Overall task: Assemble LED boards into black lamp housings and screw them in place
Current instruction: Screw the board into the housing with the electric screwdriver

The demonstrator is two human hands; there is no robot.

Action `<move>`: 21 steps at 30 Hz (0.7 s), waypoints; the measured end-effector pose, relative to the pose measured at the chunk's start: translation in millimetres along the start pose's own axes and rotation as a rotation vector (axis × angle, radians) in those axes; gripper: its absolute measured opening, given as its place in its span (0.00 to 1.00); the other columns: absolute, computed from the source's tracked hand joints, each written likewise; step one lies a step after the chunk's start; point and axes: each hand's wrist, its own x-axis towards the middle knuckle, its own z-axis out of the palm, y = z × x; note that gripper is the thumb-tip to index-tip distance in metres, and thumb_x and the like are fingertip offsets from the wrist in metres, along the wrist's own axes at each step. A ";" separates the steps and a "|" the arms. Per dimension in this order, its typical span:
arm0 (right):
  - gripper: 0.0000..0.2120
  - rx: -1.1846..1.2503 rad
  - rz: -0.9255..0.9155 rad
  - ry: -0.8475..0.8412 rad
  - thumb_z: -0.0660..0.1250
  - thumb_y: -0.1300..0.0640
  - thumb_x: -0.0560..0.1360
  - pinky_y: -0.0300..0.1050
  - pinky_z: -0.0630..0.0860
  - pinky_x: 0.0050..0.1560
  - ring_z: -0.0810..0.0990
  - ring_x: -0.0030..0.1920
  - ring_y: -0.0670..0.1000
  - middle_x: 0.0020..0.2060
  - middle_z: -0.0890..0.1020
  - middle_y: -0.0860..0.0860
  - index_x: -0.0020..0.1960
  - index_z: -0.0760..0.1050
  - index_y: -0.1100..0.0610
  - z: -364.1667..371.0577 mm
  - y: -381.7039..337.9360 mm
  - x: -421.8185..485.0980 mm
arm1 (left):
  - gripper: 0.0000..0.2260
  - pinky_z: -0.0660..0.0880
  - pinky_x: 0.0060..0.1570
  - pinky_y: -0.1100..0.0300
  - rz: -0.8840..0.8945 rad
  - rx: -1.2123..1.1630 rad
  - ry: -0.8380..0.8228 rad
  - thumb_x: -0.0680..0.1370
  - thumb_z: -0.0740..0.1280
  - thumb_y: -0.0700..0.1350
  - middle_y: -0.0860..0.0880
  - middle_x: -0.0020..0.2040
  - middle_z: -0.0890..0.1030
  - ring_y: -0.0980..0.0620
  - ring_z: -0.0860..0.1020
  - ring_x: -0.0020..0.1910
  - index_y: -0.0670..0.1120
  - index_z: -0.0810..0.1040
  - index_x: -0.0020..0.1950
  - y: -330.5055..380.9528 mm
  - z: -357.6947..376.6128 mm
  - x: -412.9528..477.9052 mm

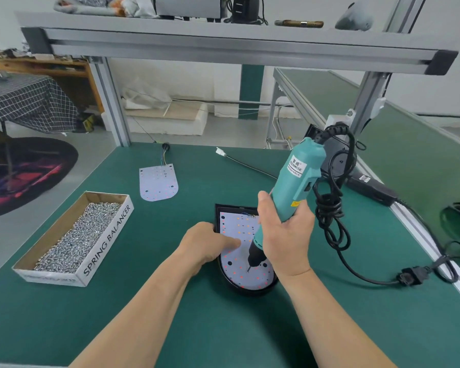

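Screwing the LED board (234,229) into its black housing (250,289).
The right hand (284,229) has its fingers clamped on the screwdriver (298,179); the left hand (210,243) presses straight fingers on the board. The next move likely needs the bit held square.

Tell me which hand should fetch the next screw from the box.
Left. The left hand presses the board, holds nothing and is nearer the box. The right hand grips the screwdriver, its bit down on the board.
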 end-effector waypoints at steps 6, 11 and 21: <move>0.18 0.030 0.005 0.007 0.69 0.47 0.72 0.56 0.72 0.32 0.71 0.28 0.54 0.27 0.72 0.50 0.39 0.71 0.62 -1.1 -2.5 -2.2 | 0.27 0.78 0.60 0.44 0.005 0.000 -0.008 0.59 0.74 0.54 0.44 0.53 0.85 0.43 0.83 0.53 0.42 0.82 0.53 0.7 -0.3 -2.2; 0.10 0.134 -0.078 0.044 0.68 0.53 0.76 0.46 0.73 0.33 0.73 0.29 0.56 0.27 0.73 0.55 0.39 0.73 0.55 -5.4 -19.2 7.1 | 0.26 0.78 0.60 0.45 -0.009 -0.023 0.003 0.60 0.75 0.52 0.43 0.54 0.85 0.42 0.83 0.55 0.40 0.82 0.54 0.1 -1.2 -0.6; 0.11 0.494 0.566 0.424 0.67 0.49 0.80 0.37 0.71 0.28 0.74 0.28 0.45 0.28 0.76 0.43 0.44 0.70 0.54 -36.7 39.3 40.6 | 0.25 0.79 0.60 0.47 -0.003 -0.027 -0.007 0.57 0.74 0.54 0.47 0.50 0.86 0.46 0.84 0.51 0.43 0.84 0.51 -0.3 -2.3 -3.4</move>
